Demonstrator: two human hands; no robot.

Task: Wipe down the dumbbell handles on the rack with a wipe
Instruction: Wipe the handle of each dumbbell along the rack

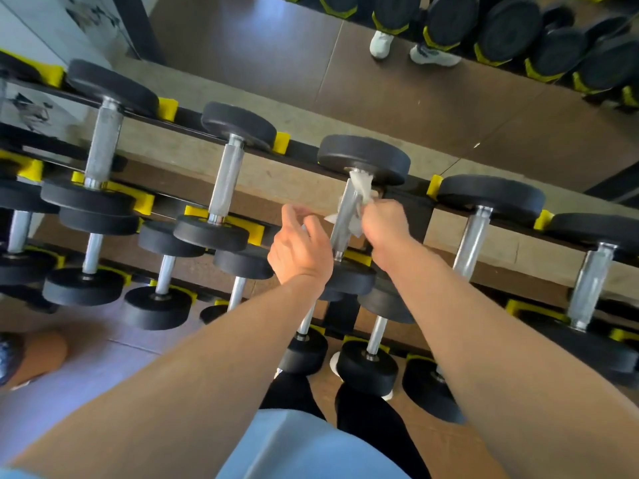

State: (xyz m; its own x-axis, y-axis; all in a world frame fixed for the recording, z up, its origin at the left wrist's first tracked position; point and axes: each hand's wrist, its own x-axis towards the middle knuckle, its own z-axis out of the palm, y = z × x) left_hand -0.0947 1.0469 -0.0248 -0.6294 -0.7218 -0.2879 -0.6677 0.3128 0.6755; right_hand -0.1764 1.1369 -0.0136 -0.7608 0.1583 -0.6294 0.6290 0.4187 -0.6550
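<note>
Three tiers of black dumbbells sit on a black rack (420,216) with yellow cradles, the heaviest along the top row. The right hand (383,224) pinches a crumpled white wipe (359,188), which is wrapped around the upper part of the chrome handle (342,223) of a top-row dumbbell (363,159), close under its far weight plate. The left hand (297,247) hovers just left of that handle with its fingers loosely curled; something pale shows between them, too small to tell what it is or whether it is gripped. Neighbouring top-row dumbbells lie with their knurled silver handles pointing toward the viewer. Behind the rack runs a mirror (345,81), reflecting brown floor tiles, a pair of white shoes (411,46) and a further row of dumbbells with yellow cradles. Below, the floor (86,368) is partly pale tile and partly brown. The person's black trousers and light blue top fill the bottom edge.
</note>
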